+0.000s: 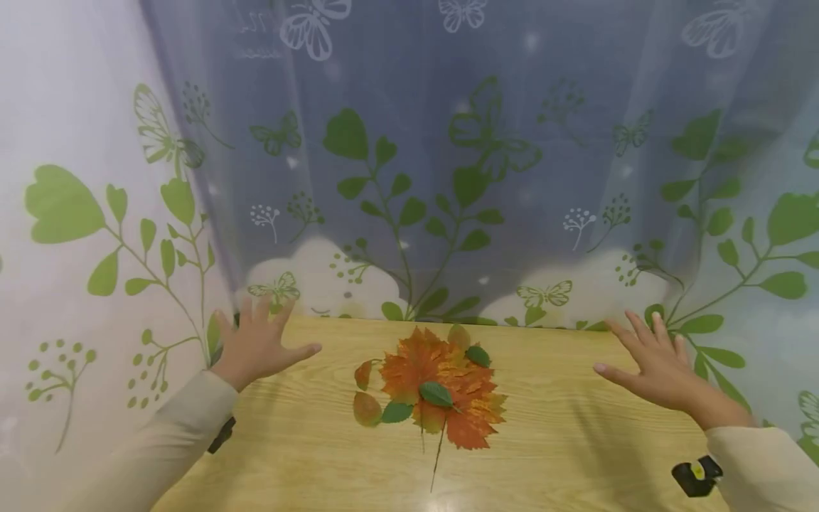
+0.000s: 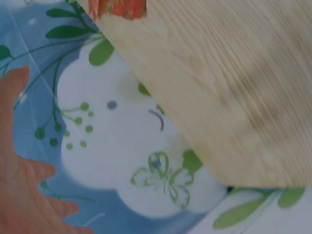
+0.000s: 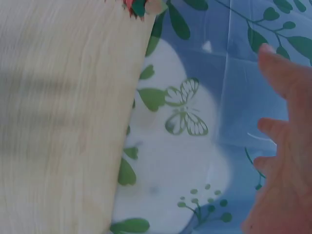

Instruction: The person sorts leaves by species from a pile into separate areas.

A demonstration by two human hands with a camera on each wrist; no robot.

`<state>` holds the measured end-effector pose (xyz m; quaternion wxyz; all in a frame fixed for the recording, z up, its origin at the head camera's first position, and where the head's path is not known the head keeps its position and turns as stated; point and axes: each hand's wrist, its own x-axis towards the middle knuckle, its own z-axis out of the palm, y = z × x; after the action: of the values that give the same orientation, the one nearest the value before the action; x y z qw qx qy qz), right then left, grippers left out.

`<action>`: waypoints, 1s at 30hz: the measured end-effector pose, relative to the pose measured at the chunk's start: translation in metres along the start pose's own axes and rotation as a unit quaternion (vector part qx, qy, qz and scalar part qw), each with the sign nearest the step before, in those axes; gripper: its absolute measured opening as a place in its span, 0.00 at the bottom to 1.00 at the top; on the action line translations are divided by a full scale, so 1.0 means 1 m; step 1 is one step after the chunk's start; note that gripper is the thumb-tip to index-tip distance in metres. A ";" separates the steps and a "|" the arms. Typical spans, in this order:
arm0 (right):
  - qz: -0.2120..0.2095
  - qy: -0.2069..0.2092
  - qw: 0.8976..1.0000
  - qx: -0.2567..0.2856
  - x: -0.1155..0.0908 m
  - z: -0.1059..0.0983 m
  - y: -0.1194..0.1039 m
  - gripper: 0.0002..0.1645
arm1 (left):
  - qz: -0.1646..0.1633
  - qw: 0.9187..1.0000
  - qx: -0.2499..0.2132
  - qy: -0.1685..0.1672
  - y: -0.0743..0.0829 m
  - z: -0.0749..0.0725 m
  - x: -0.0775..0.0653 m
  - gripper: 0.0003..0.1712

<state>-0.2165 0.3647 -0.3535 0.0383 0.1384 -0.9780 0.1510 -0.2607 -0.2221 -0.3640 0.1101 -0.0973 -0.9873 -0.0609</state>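
The left hand (image 1: 259, 348) and the right hand (image 1: 659, 370) are hovering at opposite sides of the bench (image 1: 320, 455), palms apparently down. Each grip is spreading wide, thumb pointing inward and fingers apart, and is holding nothing; the wrist views are likewise showing bare fingers, well apart from any leaf. Between the hands, near the middle of the bench, a pile of orange leaves (image 1: 416, 363) is lying flat and overlapping, probably placed there because both hands can reach it equally. Thin stems (image 1: 438, 459) are pointing toward the person, perhaps so that they can be pinched without crushing the blades. One green leaf (image 1: 436, 393) is resting on top of the pile, a second green leaf (image 1: 397, 412) is lying at its left edge and a third (image 1: 478, 355) at its far right edge. A small brownish leaf (image 1: 367, 409) is lying just beside the second green one, where its outline is showing clearly. Behind the bench a printed cloth (image 1: 409, 92) is hanging, seemingly as a screen, and a black wrist device (image 1: 696, 476) is sitting by the right sleeve (image 1: 761, 462), presumably carrying that wrist's camera.
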 end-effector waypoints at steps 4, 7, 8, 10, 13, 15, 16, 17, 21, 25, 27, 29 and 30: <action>-0.009 -0.008 1.000 0.029 0.001 0.016 -0.008 0.51 | 0.000 1.000 -0.018 0.004 0.012 0.018 0.001 0.57; -0.019 -0.007 0.998 0.053 0.001 0.032 -0.015 0.50 | -0.002 0.999 -0.048 -0.002 0.028 0.028 0.000 0.54; -0.022 -0.006 0.998 0.059 0.001 0.038 -0.018 0.50 | -0.002 0.998 -0.059 -0.008 0.033 0.031 0.000 0.54; -0.030 -0.006 0.997 0.074 0.001 0.048 -0.024 0.49 | -0.003 0.997 -0.080 -0.020 0.045 0.035 -0.002 0.54; -0.035 -0.006 0.995 0.096 0.001 0.065 -0.034 0.47 | -0.002 0.994 -0.107 -0.031 0.060 0.045 -0.003 0.53; -0.038 -0.004 0.993 0.110 0.000 0.077 -0.040 0.46 | 0.000 0.991 -0.128 -0.034 0.069 0.053 -0.004 0.53; -0.039 -0.005 0.992 0.116 0.000 0.083 -0.043 0.46 | 0.003 0.990 -0.139 -0.032 0.073 0.056 -0.005 0.52; -0.038 -0.006 0.992 0.122 0.000 0.089 -0.046 0.46 | 0.005 0.989 -0.147 -0.029 0.077 0.059 -0.006 0.52; -0.035 -0.014 0.988 0.150 -0.003 0.109 -0.060 0.45 | 0.008 0.985 -0.168 -0.028 0.092 0.069 -0.011 0.51; -0.023 -0.032 0.981 0.188 -0.006 0.128 -0.073 0.46 | 0.010 0.981 -0.193 -0.029 0.105 0.081 -0.015 0.51; -0.013 -0.046 0.975 0.215 -0.007 0.138 -0.078 0.46 | 0.017 0.977 -0.211 -0.027 0.111 0.087 -0.017 0.51; -0.001 -0.056 0.970 0.236 -0.007 0.147 -0.083 0.46 | 0.020 0.970 -0.239 -0.030 0.116 0.092 -0.019 0.51; 0.001 -0.060 0.968 0.245 -0.007 0.151 -0.085 0.46 | 0.021 0.967 -0.252 -0.032 0.119 0.095 -0.020 0.50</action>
<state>-0.1907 0.2426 -0.4739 -0.0560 0.1516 -0.9119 0.3773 -0.2363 -0.0965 -0.4488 0.0514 -0.1448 -0.9406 -0.3027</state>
